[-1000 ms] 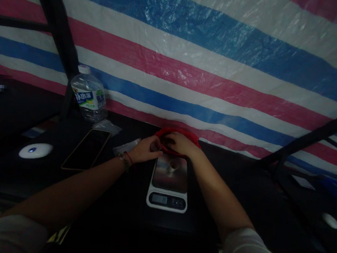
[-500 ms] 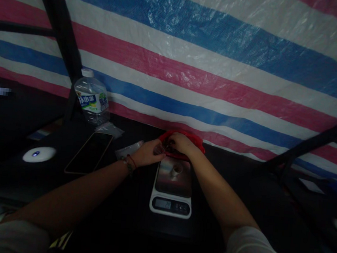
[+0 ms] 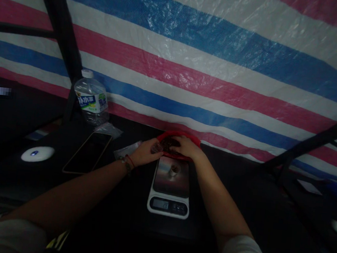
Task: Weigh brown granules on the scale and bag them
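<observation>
A red bag or shallow red container (image 3: 196, 139) sits behind the scale, with many small dark pieces (image 3: 168, 144) inside it. At its left edge my left hand (image 3: 145, 153) is closed around a small clear plastic container (image 3: 156, 147), whose exact shape is dim. My right hand (image 3: 186, 147) reaches in from the right, over the dark pieces, fingers and thumb apart; the fingertips are partly hidden. In front of both hands lies a white digital scale (image 3: 168, 208) with a metal plate and a lit display. A small pale cup (image 3: 174, 170) stands on that plate, with something brownish inside.
Left of the hands lie a clear plastic bag (image 3: 126, 150), a phone (image 3: 87, 152) and a white oval device (image 3: 37, 153). A large clear bottle (image 3: 92, 101) stands behind the phone. Striped plastic sheeting (image 3: 191, 77) hangs behind the black table, between dark metal bars (image 3: 59, 20).
My right hand's fingers have loosened and spread, and more of the dark pieces show. The small cup now shows brownish contents. My left hand stays at the red rim. The view has shifted slightly.
</observation>
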`<control>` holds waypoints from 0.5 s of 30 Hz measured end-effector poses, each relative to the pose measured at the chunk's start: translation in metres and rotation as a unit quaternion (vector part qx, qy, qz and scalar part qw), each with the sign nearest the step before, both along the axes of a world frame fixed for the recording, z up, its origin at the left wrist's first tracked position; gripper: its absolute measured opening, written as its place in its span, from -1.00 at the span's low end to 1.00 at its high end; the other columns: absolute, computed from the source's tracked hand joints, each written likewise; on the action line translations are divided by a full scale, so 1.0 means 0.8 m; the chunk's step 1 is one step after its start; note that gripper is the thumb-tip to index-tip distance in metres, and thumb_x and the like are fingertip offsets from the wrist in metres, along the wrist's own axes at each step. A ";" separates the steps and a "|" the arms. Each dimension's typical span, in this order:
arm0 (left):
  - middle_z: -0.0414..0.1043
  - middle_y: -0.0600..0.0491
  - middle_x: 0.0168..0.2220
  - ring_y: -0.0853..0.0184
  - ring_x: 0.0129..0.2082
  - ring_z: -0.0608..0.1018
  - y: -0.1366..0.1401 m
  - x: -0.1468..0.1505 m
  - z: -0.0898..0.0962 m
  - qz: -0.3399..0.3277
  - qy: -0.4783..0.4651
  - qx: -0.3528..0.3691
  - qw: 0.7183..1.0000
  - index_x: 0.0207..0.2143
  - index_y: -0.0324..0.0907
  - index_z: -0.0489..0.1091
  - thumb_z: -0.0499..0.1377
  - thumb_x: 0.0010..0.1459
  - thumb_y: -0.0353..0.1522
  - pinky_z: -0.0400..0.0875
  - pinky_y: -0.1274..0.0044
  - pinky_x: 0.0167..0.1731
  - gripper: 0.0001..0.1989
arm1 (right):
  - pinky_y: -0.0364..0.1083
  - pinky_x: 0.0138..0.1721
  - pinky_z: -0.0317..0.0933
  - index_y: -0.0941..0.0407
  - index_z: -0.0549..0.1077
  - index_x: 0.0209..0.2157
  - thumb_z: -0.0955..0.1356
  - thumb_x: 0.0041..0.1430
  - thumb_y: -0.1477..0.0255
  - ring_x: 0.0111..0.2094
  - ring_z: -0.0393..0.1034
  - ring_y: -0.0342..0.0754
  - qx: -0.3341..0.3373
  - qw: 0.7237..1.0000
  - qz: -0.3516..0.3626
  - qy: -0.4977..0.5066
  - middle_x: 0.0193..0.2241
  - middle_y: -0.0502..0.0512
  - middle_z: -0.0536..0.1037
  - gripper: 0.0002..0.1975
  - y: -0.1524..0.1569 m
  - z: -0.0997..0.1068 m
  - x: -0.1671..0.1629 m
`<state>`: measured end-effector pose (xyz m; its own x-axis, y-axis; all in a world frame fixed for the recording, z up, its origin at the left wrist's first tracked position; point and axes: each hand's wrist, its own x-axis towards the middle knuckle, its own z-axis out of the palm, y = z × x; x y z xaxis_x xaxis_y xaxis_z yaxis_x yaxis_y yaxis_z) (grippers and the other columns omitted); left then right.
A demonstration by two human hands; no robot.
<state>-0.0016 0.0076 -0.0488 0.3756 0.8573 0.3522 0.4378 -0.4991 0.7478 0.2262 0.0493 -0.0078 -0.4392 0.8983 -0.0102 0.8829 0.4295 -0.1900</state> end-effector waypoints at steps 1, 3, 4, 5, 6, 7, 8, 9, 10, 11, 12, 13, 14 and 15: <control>0.51 0.05 -0.34 0.31 -0.36 0.55 0.000 0.000 0.000 0.000 0.002 -0.001 1.000 -0.28 -0.17 0.36 0.21 0.08 -0.22 0.42 0.49 -0.34 -0.78 | -0.04 0.10 0.18 0.08 0.38 0.17 0.42 0.14 0.32 0.07 0.36 0.06 -0.011 1.000 0.009 0.002 0.10 0.24 0.44 -0.45 -0.001 -0.003 -0.002; 0.51 0.05 -0.33 0.31 -0.36 0.55 0.000 -0.001 0.000 -0.001 0.006 -0.001 1.000 -0.27 -0.17 0.36 0.20 0.09 -0.22 0.42 0.50 -0.34 -0.78 | -0.04 0.08 0.20 0.09 0.44 0.12 0.44 0.10 0.39 0.04 0.38 0.06 -0.020 0.999 0.025 0.000 0.08 0.24 0.45 -0.49 -0.002 -0.007 -0.007; 0.51 0.05 -0.33 0.31 -0.35 0.55 0.000 -0.001 0.000 -0.001 0.009 -0.001 1.000 -0.27 -0.17 0.36 0.20 0.09 -0.23 0.42 0.50 -0.34 -0.77 | -0.06 0.07 0.21 0.10 0.47 0.07 0.43 0.10 0.44 0.02 0.39 0.06 -0.021 0.999 0.028 -0.005 0.06 0.24 0.47 -0.54 -0.002 -0.008 -0.009; 0.51 0.05 -0.32 0.31 -0.35 0.55 -0.001 -0.001 0.001 -0.001 0.010 -0.001 1.000 -0.26 -0.17 0.36 0.20 0.09 -0.23 0.42 0.50 -0.34 -0.78 | -0.08 0.05 0.22 0.12 0.51 0.03 0.42 0.10 0.49 0.00 0.41 0.05 -0.019 0.999 0.026 -0.011 0.03 0.23 0.49 -0.59 -0.003 -0.008 -0.011; 0.51 0.05 -0.32 0.31 -0.35 0.55 -0.001 -0.001 0.002 -0.001 0.011 -0.002 1.000 -0.27 -0.17 0.36 0.20 0.09 -0.23 0.42 0.50 -0.34 -0.78 | -0.09 0.02 0.23 0.13 0.54 -0.02 0.41 0.10 0.52 -0.03 0.42 0.04 -0.015 0.999 0.024 -0.017 0.00 0.22 0.52 -0.64 -0.003 -0.008 -0.013; 0.51 0.05 -0.33 0.32 -0.35 0.55 -0.002 -0.001 0.003 -0.001 0.010 -0.004 1.000 -0.28 -0.17 0.36 0.20 0.09 -0.24 0.42 0.51 -0.34 -0.79 | -0.10 0.00 0.24 0.13 0.56 -0.06 0.40 0.11 0.54 -0.05 0.43 0.04 -0.010 0.999 0.021 -0.022 -0.02 0.21 0.54 -0.67 -0.004 -0.007 -0.014; 0.51 0.05 -0.33 0.32 -0.36 0.55 -0.003 -0.001 0.004 -0.001 0.009 -0.005 1.000 -0.28 -0.17 0.36 0.20 0.09 -0.24 0.42 0.51 -0.34 -0.79 | -0.10 -0.01 0.25 0.14 0.57 -0.08 0.39 0.12 0.54 -0.06 0.44 0.04 -0.002 0.999 0.018 -0.028 -0.04 0.21 0.55 -0.70 -0.005 -0.005 -0.014; 0.51 0.05 -0.33 0.32 -0.36 0.55 -0.003 -0.001 0.005 -0.001 0.008 -0.005 1.000 -0.28 -0.18 0.36 0.20 0.09 -0.24 0.41 0.50 -0.34 -0.80 | -0.10 -0.01 0.25 0.14 0.58 -0.10 0.38 0.13 0.55 -0.07 0.44 0.04 0.005 0.999 0.014 -0.032 -0.05 0.20 0.56 -0.72 -0.006 -0.003 -0.014; 0.51 0.05 -0.34 0.32 -0.37 0.55 -0.004 0.000 0.005 -0.001 0.007 -0.005 1.000 -0.29 -0.18 0.36 0.20 0.08 -0.25 0.41 0.50 -0.34 -0.80 | -0.10 -0.01 0.25 0.14 0.59 -0.11 0.38 0.14 0.54 -0.07 0.45 0.04 0.010 0.999 0.011 -0.036 -0.06 0.20 0.56 -0.73 -0.007 -0.002 -0.013; 0.51 0.05 -0.35 0.33 -0.37 0.55 -0.004 0.000 0.006 0.000 0.006 -0.005 1.000 -0.29 -0.18 0.37 0.20 0.08 -0.25 0.41 0.50 -0.34 -0.80 | -0.10 -0.01 0.25 0.13 0.59 -0.11 0.37 0.15 0.54 -0.06 0.45 0.05 0.013 0.999 0.009 -0.039 -0.06 0.19 0.57 -0.73 -0.007 0.000 -0.012; 0.51 0.06 -0.36 0.33 -0.38 0.54 -0.004 0.000 0.005 0.001 0.005 -0.006 1.000 -0.29 -0.18 0.37 0.20 0.08 -0.25 0.41 0.50 -0.35 -0.80 | -0.11 -0.01 0.25 0.13 0.59 -0.11 0.37 0.16 0.53 -0.06 0.45 0.04 0.014 0.999 0.009 -0.038 -0.07 0.18 0.58 -0.74 -0.008 0.001 -0.010; 0.51 0.06 -0.36 0.33 -0.39 0.54 -0.003 0.000 0.005 0.001 0.003 -0.007 1.000 -0.30 -0.18 0.37 0.21 0.07 -0.25 0.41 0.50 -0.35 -0.80 | -0.11 0.00 0.25 0.13 0.59 -0.11 0.37 0.16 0.53 -0.05 0.46 0.04 0.014 0.999 0.008 -0.035 -0.08 0.17 0.58 -0.74 -0.008 0.001 -0.008; 0.51 0.06 -0.37 0.33 -0.39 0.54 -0.003 0.000 0.004 0.001 0.002 -0.008 1.000 -0.30 -0.18 0.37 0.21 0.07 -0.25 0.41 0.50 -0.36 -0.80 | -0.12 0.01 0.24 0.13 0.59 -0.11 0.37 0.16 0.53 -0.05 0.46 0.04 0.011 0.999 0.007 -0.033 -0.08 0.16 0.59 -0.73 -0.008 0.001 -0.006; 0.51 0.06 -0.37 0.33 -0.40 0.54 -0.003 -0.001 0.004 -0.001 0.000 -0.010 1.000 -0.30 -0.18 0.37 0.21 0.07 -0.24 0.41 0.50 -0.36 -0.80 | -0.12 0.02 0.24 0.12 0.59 -0.11 0.37 0.15 0.54 -0.04 0.45 0.03 0.009 0.999 0.004 -0.030 -0.09 0.15 0.59 -0.73 -0.007 0.001 -0.003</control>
